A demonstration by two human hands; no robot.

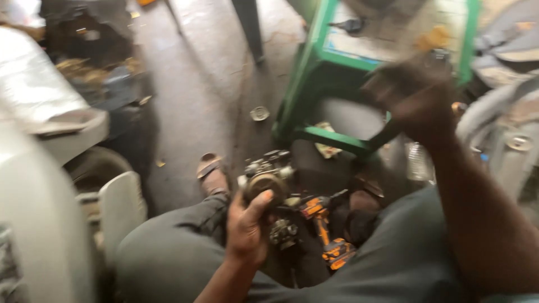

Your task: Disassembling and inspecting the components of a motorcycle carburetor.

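Carburetor, round, metallic, grimy, gripped by left hand; right hand fisted on dark tool.

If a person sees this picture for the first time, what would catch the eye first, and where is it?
Low in the centre, the left hand grips a grimy metal engine part above an orange power drill on the floor. At the upper right, the right hand, blurred, is raised before a green metal stand.

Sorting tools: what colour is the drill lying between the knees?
Orange and black drill, head view.
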